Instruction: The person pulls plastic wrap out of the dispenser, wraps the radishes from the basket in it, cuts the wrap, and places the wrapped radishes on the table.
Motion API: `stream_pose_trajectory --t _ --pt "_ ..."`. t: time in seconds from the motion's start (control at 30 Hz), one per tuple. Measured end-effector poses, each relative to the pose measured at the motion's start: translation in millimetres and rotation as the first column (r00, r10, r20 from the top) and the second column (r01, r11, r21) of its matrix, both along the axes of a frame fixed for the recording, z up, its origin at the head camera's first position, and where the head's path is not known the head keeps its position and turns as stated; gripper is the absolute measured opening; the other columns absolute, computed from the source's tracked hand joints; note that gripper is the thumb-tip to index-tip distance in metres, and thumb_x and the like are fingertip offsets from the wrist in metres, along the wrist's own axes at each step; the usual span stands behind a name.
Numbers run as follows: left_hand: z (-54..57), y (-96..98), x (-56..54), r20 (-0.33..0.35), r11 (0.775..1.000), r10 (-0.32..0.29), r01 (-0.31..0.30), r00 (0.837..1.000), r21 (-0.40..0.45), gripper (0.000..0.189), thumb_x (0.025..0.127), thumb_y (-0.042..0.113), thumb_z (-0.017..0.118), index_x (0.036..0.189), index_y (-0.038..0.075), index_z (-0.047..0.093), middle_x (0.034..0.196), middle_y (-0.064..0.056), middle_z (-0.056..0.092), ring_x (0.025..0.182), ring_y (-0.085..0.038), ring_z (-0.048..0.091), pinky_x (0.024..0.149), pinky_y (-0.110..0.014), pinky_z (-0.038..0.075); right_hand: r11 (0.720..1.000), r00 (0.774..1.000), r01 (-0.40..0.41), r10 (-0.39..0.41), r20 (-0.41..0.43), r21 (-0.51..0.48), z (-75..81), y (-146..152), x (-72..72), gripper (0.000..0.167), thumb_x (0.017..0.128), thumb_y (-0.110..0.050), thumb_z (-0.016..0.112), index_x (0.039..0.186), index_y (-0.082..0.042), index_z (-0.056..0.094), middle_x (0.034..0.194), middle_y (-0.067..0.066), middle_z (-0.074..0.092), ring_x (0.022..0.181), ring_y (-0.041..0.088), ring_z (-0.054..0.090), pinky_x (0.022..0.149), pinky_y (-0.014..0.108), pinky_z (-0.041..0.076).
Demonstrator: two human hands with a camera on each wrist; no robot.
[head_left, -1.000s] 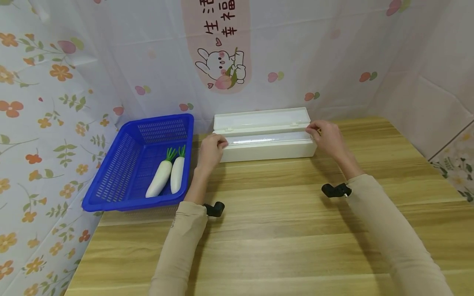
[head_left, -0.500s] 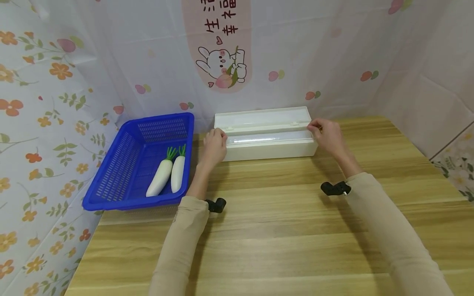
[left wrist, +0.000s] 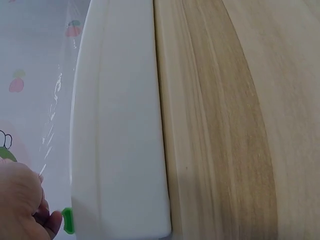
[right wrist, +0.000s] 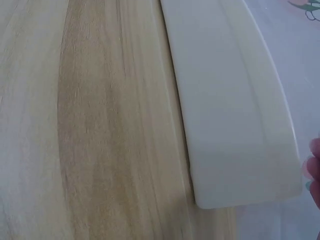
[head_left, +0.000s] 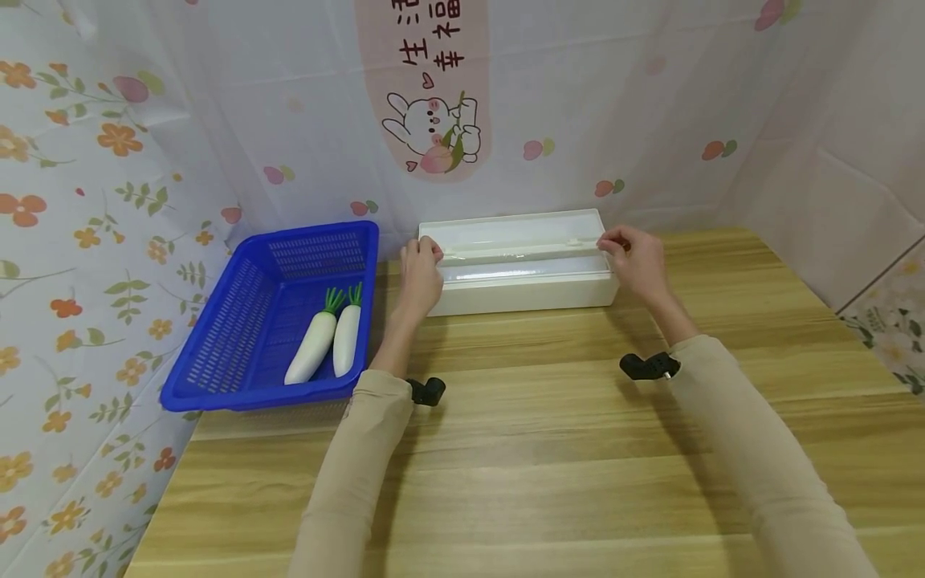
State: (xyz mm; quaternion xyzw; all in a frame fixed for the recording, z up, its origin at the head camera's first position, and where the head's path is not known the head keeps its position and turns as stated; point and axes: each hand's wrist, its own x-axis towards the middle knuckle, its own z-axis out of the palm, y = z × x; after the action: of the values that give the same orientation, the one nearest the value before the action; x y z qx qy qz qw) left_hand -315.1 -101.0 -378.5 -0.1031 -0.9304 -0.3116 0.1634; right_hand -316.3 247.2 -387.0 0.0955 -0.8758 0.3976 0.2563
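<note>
A long white cling film dispenser (head_left: 523, 297) stands at the back of the table, its lid (head_left: 499, 233) tipped up against the wall. Inside lies a shiny roll (head_left: 531, 268). My left hand (head_left: 421, 277) pinches one end of the clear cling film (left wrist: 52, 112) just above the box's left end. At the other end, my right hand (head_left: 637, 261) pinches the film with thumb and fingers. The stretched film shows as glints in the left wrist view, with a green piece (left wrist: 68, 221) beside the fingers. Only a few fingertips (right wrist: 315, 170) show in the right wrist view.
A blue plastic basket (head_left: 217, 345) sits left of my left forearm, holding two white radishes (head_left: 312, 347) with green tops. The wooden table (head_left: 535, 466) stretches in front of the dispenser. A printed curtain (head_left: 303, 96) hangs close behind it.
Both hands have risen slightly and moved back toward the lid, lifting the film's edge off the roll. The left hand has turned so its fingers point upward. Basket and radishes have stayed put.
</note>
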Motion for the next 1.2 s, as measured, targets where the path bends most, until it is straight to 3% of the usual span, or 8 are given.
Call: stream_pose_trajectory --t 0.27,0.6,0.87,1.03,1.2 --pt "12.1 3.5 3.0 -0.038 0.999 0.048 -0.048 0.998 0.012 0.009 0.100 -0.007 0.047 0.106 -0.003 0.053 0.108 -0.020 0.052 0.101 -0.036 0.043 0.094 -0.044 0.036 0.999 1.000 0.014 -0.013 0.018 -0.041 7.2 -2 0.8 0.020 0.101 -0.014 0.063 0.099 0.005 0.070 0.093 0.023 0.069 0.072 0.014 0.050 0.063 0.019 0.036" --pt "27.5 3.4 8.2 -0.127 0.995 0.093 -0.097 0.988 -0.028 0.010 0.104 0.001 0.048 0.105 -0.003 0.057 0.108 -0.020 0.056 0.101 -0.036 0.050 0.093 -0.045 0.041 0.997 0.998 0.035 -0.039 -0.058 -0.067 16.9 -2 1.8 0.016 0.100 -0.006 0.062 0.096 0.007 0.068 0.090 0.023 0.068 0.070 0.012 0.050 0.062 0.017 0.036" --pt "41.7 -0.6 14.1 -0.185 0.998 0.057 -0.057 0.981 0.009 0.015 0.106 0.005 0.046 0.105 -0.005 0.057 0.105 -0.021 0.055 0.095 -0.037 0.056 0.088 -0.046 0.047 0.995 0.990 0.035 -0.046 -0.130 -0.091 31.6 -3 4.6 0.015 0.098 -0.006 0.064 0.094 0.009 0.068 0.089 0.023 0.069 0.068 -0.001 0.048 0.064 0.015 0.037" --pt "52.9 -3.0 16.5 -0.231 1.000 0.024 -0.021 0.973 0.012 0.016 0.107 0.004 0.045 0.106 -0.006 0.057 0.104 -0.021 0.054 0.093 -0.037 0.056 0.086 -0.045 0.048 0.992 0.990 0.013 -0.031 -0.137 -0.125 41.7 -3 7.0 0.019 0.100 -0.009 0.062 0.096 0.009 0.067 0.088 0.020 0.067 0.070 0.006 0.051 0.065 0.017 0.038" --pt "63.3 -4.4 17.9 -0.277 0.999 0.003 0.007 0.961 0.032 0.014 0.106 0.003 0.046 0.104 -0.006 0.057 0.104 -0.021 0.055 0.093 -0.036 0.057 0.085 -0.044 0.048 0.988 0.989 0.015 -0.037 -0.140 -0.156 54.1 -2 10.8 0.018 0.100 -0.009 0.062 0.097 0.008 0.066 0.087 0.009 0.065 0.074 0.011 0.054 0.067 0.018 0.039"
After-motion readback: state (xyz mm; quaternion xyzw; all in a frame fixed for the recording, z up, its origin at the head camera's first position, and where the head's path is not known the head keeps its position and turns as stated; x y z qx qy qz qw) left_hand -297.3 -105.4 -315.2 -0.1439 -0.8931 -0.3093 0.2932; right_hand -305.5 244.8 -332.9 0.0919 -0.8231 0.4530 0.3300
